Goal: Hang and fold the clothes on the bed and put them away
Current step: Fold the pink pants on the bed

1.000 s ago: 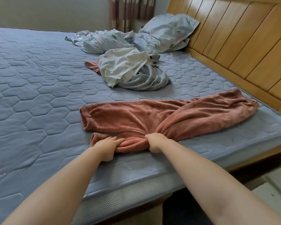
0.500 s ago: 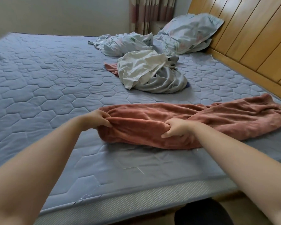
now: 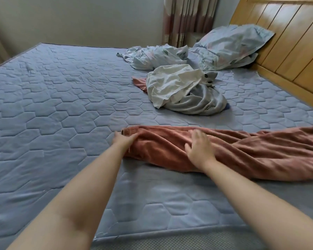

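I see rust-pink fleece trousers (image 3: 246, 154) under both hands: left hand (image 3: 123, 141) grips their left end, right hand (image 3: 200, 149) rests flat, fingers spread.

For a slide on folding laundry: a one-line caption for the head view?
Left hand grips the end of pink fleece trousers on the bed; right hand rests open on them.

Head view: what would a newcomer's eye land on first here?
The pink fleece garment lies stretched across the near part of the bed, with the left hand gripping its end and the right hand flat on it. Behind, a crumpled pile of pale clothes lies near the pillow.
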Motion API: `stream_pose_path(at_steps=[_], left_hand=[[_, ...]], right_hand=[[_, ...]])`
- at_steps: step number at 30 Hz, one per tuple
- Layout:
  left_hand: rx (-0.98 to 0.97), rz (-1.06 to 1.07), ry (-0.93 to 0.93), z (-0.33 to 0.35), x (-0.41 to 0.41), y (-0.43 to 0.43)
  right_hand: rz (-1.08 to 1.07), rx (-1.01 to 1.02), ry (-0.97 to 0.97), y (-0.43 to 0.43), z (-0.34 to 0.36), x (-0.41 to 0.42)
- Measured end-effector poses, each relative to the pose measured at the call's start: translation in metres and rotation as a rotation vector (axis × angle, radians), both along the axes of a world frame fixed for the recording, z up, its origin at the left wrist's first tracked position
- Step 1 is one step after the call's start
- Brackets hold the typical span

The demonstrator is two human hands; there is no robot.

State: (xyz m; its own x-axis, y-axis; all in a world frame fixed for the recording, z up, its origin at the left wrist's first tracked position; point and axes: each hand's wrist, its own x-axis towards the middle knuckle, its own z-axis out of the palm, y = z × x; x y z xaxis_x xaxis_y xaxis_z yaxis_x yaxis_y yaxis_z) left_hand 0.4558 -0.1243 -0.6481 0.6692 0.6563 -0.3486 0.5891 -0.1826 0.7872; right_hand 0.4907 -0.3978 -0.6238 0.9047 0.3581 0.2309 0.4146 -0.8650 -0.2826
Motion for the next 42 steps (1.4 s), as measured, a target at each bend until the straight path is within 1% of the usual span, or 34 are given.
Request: stream_pose_path(at_steps=[2, 3, 5, 7, 9, 12, 15, 18, 20, 23, 24, 26, 27, 28, 30, 31, 32, 34, 35, 36, 37, 38, 40, 42], left_hand=[[-0.022, -0.052, 0.065, -0.015, -0.006, -0.004], [-0.024, -0.083, 0.053, -0.020, -0.006, -0.005], [-0.109, -0.122, -0.057, -0.028, -0.001, -0.004], [-0.271, -0.085, -0.157, -0.031, -0.001, -0.010], [-0.356, -0.078, -0.192, -0.015, -0.016, -0.020], [-0.326, -0.160, -0.198, 0.006, -0.039, -0.018], [-0.254, -0.193, -0.223, 0.013, -0.065, -0.002], [-0.215, -0.158, -0.217, 0.011, -0.087, 0.021], [-0.223, -0.109, -0.209, 0.010, -0.100, 0.040], [-0.220, -0.003, -0.266, 0.010, -0.121, 0.073], [-0.179, 0.036, -0.267, 0.009, -0.129, 0.083], [-0.012, 0.072, -0.191, 0.003, -0.148, 0.107], [0.106, 0.051, -0.101, -0.001, -0.156, 0.118], [0.239, 0.002, 0.039, -0.005, -0.162, 0.127], [0.561, -0.098, 0.322, -0.008, -0.164, 0.130], [0.724, -0.129, 0.384, -0.007, -0.159, 0.124], [0.876, -0.162, 0.372, -0.005, -0.151, 0.112], [1.107, -0.310, 0.223, 0.002, -0.131, 0.081], [1.157, -0.430, 0.154, 0.004, -0.120, 0.063], [1.165, -0.550, 0.104, 0.003, -0.109, 0.044], [1.134, -0.641, 0.067, 0.002, -0.099, 0.024], [1.075, -0.693, 0.042, -0.001, -0.090, 0.005], [0.948, -0.725, -0.008, -0.007, -0.072, -0.028], [0.922, -0.738, -0.019, -0.015, -0.059, -0.050]], right_hand=[[0.068, -0.199, 0.157, -0.007, -0.035, -0.024], [0.099, -0.296, 0.225, -0.011, -0.050, -0.034], [0.109, -0.392, 0.253, -0.016, -0.069, -0.046], [0.069, -0.384, 0.210, -0.013, -0.072, -0.049], [0.030, -0.382, 0.152, -0.007, -0.066, -0.048], [-0.005, -0.357, 0.015, 0.000, -0.058, -0.048], [0.046, -0.329, -0.145, 0.006, -0.053, -0.053], [0.135, -0.327, -0.190, 0.023, -0.041, -0.067], [0.205, -0.304, -0.217, 0.038, -0.036, -0.078], [0.362, -0.240, -0.228, 0.062, -0.034, -0.098], [0.420, -0.225, -0.206, 0.070, -0.033, -0.105], [0.545, -0.214, -0.089, 0.082, -0.032, -0.118], [0.574, -0.222, -0.009, 0.084, -0.032, -0.122], [0.579, -0.235, 0.070, 0.085, -0.032, -0.124], [0.556, -0.217, 0.122, 0.081, -0.031, -0.122], [0.539, -0.187, 0.123, 0.077, -0.030, -0.118], [0.519, -0.150, 0.116, 0.072, -0.029, -0.112], [0.469, -0.065, 0.091, 0.060, -0.025, -0.096], [0.433, -0.031, 0.085, 0.053, -0.023, -0.087], [0.389, -0.007, 0.082, 0.045, -0.022, -0.077], [0.340, 0.019, 0.087, 0.037, -0.021, -0.066], [0.287, 0.054, 0.102, 0.028, -0.021, -0.055], [0.152, 0.108, 0.162, 0.011, -0.019, -0.034], [0.020, 0.050, 0.244, -0.006, -0.019, -0.013]])
